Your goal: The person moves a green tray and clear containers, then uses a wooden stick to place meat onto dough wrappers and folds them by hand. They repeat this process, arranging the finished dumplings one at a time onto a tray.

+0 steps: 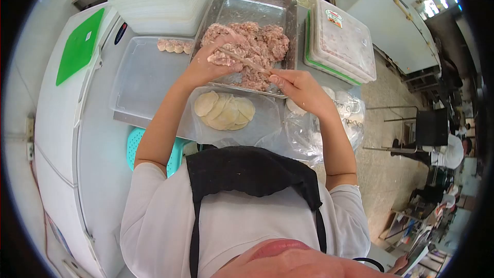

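My left hand (205,68) is over the near left part of a metal tray (257,7) of raw minced meat (265,41). Its curled fingers cradle a dumpling (224,58), a pale wrapper with meat on it. In my right hand (298,87), at the tray's near right corner, is a thin flat spreading stick (246,62). The stick's far end reaches the dumpling. A fanned stack of round dough wrappers (224,110) lies on a plastic sheet just below the tray. Several finished dumplings (174,46) stand in a row in a translucent plastic tray (146,80) to the left.
Stacked translucent trays (162,5) stand at the back left, near a green board (81,46). Lidded boxes (343,38) sit to the right of the meat. A clear plastic bag (321,136) holds more wrappers. A turquoise stool (136,149) is below the table edge. Other people are at far right.
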### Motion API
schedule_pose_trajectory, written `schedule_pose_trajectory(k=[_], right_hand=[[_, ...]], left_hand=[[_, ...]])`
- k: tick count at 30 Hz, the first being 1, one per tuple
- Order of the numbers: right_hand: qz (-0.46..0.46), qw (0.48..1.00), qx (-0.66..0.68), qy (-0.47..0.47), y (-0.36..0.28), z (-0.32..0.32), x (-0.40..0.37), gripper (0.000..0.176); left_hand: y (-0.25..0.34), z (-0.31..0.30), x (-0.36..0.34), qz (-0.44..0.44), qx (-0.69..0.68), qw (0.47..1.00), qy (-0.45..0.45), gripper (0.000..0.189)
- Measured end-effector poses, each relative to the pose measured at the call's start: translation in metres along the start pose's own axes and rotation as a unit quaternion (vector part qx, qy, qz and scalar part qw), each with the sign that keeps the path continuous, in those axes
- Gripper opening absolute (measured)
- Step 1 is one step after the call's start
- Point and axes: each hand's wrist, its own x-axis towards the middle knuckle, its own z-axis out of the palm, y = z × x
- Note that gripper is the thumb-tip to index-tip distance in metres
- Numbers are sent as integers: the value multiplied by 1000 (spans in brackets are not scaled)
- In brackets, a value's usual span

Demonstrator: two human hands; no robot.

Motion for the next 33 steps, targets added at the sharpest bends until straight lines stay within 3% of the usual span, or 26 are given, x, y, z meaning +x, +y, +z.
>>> schedule_pose_trajectory(k=[1,2,4,9,10,11,12,13,14,16,18,19,20,23,24,25,26,28,29,31,33], right_hand=[[-49,999,-16,8,8,4,1,31],[-98,995,-32,17,16,8,2,34],[-120,993,-15,-11,32,16,10,34],[-152,986,17,-68,79,16,44,33],[-161,984,-64,-28,84,10,50,29],[-169,975,-145,14,86,7,53,27],[-173,974,-144,13,79,10,48,27],[-166,967,-181,72,64,15,39,24],[-158,955,-217,130,55,19,35,21],[-165,952,-227,119,68,36,43,20],[-162,952,-235,108,96,49,46,19],[-118,948,-284,81,116,38,52,19],[-75,939,-330,55,128,29,57,19],[-98,942,-313,73,116,8,37,23],[-93,942,-315,74,104,2,31,23],[-81,965,-236,86,89,-6,27,26],[-70,980,-156,97,74,-13,24,28],[-84,989,-97,71,41,-9,12,29],[-101,993,-33,45,29,-3,10,30],[-123,992,-15,39,33,25,18,29],[-148,988,-1,33,26,26,19,28]], left_hand=[[-4,-3,0,33,33,996,-74,41],[-8,-5,0,30,38,997,-68,41],[-8,-6,-2,-58,18,986,-154,35],[-19,-1,-7,-134,80,973,-169,34],[-26,0,-7,-173,109,963,-175,31],[-33,3,-10,-174,112,963,-172,31],[-39,7,-12,-266,64,959,-71,27],[-44,9,-13,-350,14,936,32,24],[-49,7,-14,-349,15,936,37,24],[-55,2,-15,-286,47,956,-33,30],[-54,6,-19,-282,105,953,-31,35],[-51,6,-17,-270,166,948,-24,40],[-41,3,-16,-267,168,949,-22,40],[-5,-2,-22,-309,41,950,-19,49],[2,-3,-23,-232,51,971,5,47],[3,-4,-23,-152,59,986,31,45],[-1,-7,-22,-149,54,987,31,45],[-8,-15,-19,3,195,980,-27,50],[-8,-19,-15,5,192,981,-31,50],[4,-24,-5,-80,172,967,-172,56],[-1,-30,-3,-90,209,956,-184,50]])
